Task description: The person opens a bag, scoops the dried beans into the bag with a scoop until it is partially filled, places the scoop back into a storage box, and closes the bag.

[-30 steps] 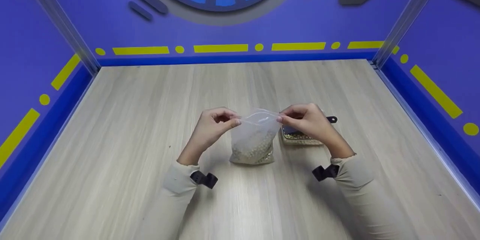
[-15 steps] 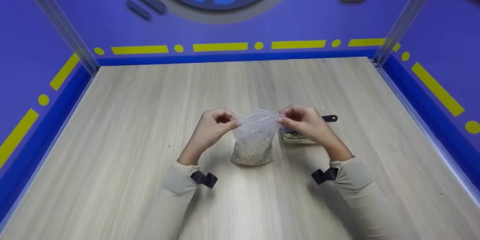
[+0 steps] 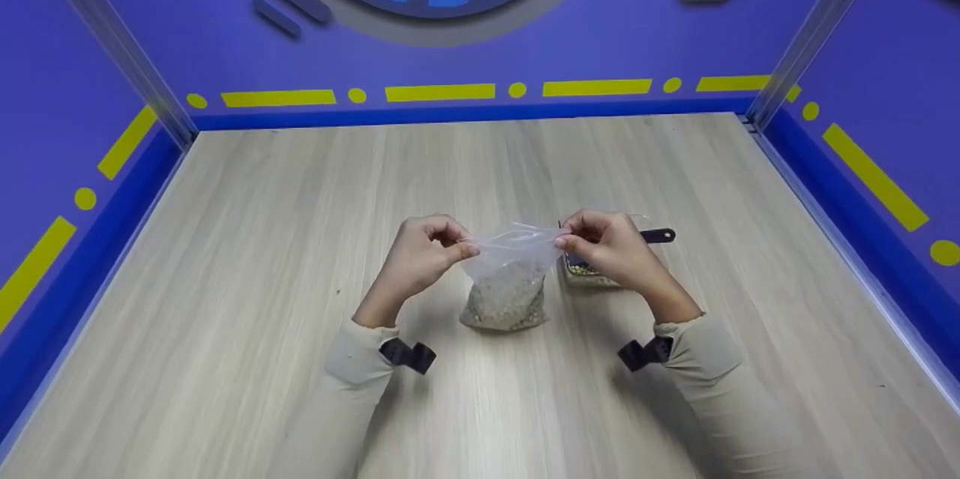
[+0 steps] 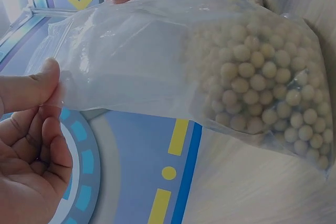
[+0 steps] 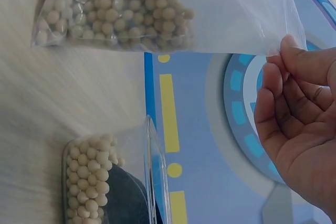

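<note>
Left hand [image 3: 420,254] and right hand [image 3: 604,243] each pinch a top corner of the bag [image 3: 506,276], stretching its mouth taut while its bean-filled bottom rests on the counter [image 3: 300,239]. Only the right wrist view shows the clear tub [image 5: 94,182] of beans beside it plainly; the head view half hides it.

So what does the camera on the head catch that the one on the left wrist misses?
Only the head view shows both sleeves, the wooden table, and a clear tub of beans with a black scoop handle behind the right hand. Only the left wrist view shows single round beans and the left thumb pinching the corner. Both show the clear bag, held by the left hand and the right hand.
</note>
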Tool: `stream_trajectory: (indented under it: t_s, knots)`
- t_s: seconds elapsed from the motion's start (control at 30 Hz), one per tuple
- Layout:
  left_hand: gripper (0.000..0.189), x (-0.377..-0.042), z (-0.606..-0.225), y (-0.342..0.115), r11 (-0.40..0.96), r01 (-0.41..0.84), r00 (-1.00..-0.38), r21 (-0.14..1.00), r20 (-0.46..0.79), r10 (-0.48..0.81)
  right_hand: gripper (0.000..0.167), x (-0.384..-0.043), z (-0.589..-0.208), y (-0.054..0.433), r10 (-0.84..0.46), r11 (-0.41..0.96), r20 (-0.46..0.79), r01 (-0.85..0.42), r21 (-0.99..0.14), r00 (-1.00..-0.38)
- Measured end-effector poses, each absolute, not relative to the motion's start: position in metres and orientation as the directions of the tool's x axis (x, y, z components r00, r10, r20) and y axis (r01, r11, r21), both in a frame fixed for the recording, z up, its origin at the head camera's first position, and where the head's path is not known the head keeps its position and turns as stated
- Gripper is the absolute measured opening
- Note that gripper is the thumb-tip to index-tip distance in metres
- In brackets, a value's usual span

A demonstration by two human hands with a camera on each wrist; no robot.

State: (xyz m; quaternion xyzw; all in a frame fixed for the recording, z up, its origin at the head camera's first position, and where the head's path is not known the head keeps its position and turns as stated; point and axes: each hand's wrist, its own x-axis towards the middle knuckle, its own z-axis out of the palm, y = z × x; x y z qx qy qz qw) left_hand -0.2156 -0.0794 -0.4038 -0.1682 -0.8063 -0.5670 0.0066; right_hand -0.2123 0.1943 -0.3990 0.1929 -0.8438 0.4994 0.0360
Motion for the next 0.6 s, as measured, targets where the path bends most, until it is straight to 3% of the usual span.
stream_trajectory:
  t_s: [0.3, 0.6]
  knots:
    - [0.006, -0.2160, -0.4057, -0.0798, 0.270, 0.256, -0.939, 0.928, 0.173, 0.297, 0.018, -0.2152, -0.4002, 0.1987, -0.318, 0.391, 0.145, -0.269, -0.880, -0.937]
    - [0.006, -0.2152, -0.4066, -0.0748, 0.251, 0.317, -0.914, 0.915, 0.224, 0.338, 0.021, -0.2164, -0.3985, 0.1970, -0.355, 0.366, 0.124, -0.259, -0.894, -0.927]
